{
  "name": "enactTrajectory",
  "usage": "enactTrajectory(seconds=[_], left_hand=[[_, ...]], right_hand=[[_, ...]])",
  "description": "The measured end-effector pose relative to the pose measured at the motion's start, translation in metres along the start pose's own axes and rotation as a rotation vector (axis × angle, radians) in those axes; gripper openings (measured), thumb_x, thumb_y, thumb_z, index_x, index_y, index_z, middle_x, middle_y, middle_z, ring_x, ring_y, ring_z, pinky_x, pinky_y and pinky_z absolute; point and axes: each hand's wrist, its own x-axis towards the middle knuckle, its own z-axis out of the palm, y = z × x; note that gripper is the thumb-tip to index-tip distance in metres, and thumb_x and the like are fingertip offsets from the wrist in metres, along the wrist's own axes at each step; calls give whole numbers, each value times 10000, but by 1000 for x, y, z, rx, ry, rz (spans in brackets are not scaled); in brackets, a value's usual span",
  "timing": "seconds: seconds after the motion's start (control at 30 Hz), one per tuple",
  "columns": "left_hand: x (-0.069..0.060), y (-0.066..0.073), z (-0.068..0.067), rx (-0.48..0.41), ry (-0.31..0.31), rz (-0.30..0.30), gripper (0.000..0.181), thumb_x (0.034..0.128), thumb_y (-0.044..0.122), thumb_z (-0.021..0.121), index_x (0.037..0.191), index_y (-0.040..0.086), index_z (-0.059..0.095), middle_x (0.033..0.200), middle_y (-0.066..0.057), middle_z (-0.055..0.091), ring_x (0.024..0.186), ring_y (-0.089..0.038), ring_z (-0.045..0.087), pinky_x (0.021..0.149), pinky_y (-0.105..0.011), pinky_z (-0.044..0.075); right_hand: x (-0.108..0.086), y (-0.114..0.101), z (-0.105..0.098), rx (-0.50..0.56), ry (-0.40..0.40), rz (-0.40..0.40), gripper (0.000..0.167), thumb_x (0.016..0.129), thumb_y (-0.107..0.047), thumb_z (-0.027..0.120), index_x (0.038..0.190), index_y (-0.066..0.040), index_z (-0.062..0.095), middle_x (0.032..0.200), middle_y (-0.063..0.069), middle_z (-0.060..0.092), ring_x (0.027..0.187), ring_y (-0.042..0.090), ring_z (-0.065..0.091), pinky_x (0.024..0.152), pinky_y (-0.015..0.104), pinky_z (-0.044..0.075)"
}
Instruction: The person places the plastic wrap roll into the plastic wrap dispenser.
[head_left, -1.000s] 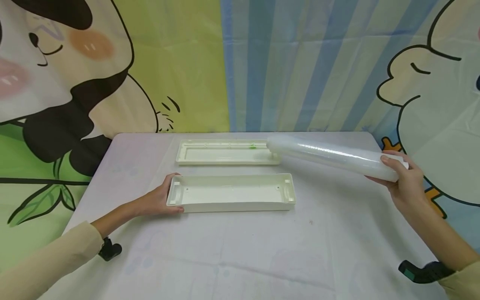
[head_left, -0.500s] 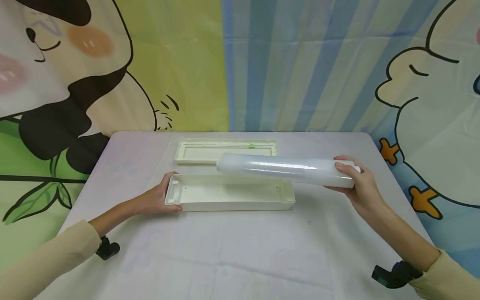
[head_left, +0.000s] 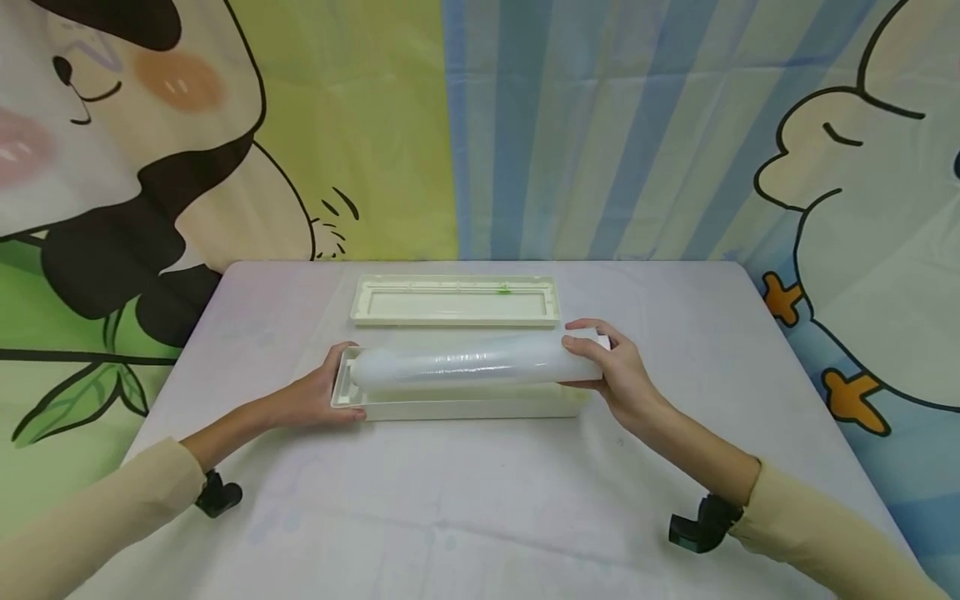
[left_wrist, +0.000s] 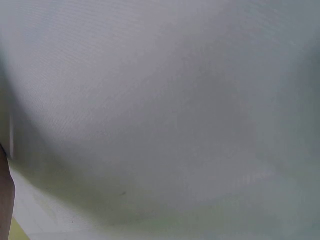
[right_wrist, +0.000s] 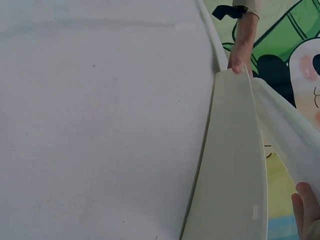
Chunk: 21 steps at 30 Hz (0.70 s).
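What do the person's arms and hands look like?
The left hand and right hand are gloveless. The left sleeve and right sleeve are plain beige, ending mid-forearm. The left wrist camera and right wrist camera are black and bent.

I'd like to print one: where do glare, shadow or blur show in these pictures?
Head view: glare streaks the white roll, soft shadows on the table; left wrist view: mostly dim, hazy grey, little detail; right wrist view: a thin dark shadow beside the white box.

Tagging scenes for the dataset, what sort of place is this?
Probably a staged tabletop recording setup, likely indoors: a white-covered table set against a cartoon-print backdrop, with black wrist devices on the person working there.
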Motion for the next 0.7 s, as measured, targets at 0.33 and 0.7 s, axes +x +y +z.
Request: enactTrajectory(seconds=[0.33, 0.7], left_hand=[[1, -1, 3, 29, 12, 2, 1026, 737, 266, 845, 1435, 72, 119, 1253, -133, 471, 1056, -236, 518, 874, -319, 450], [0, 2, 1, -17, -8, -11, 1021, 739, 244, 843, 1433, 88, 110, 1260, -159, 459, 1022, -228, 534, 830, -270, 462]], right_hand=[[12, 8, 11, -20, -24, -5, 291, 906, -191, 648, 1167, -115, 546, 1216, 43, 456, 988, 210, 614, 750, 393, 581], [15, 17, 5, -105, -60, -5, 305, 895, -209, 671, 1169, -120, 572, 1468, 43, 260, 997, 198, 558, 767, 426, 574]])
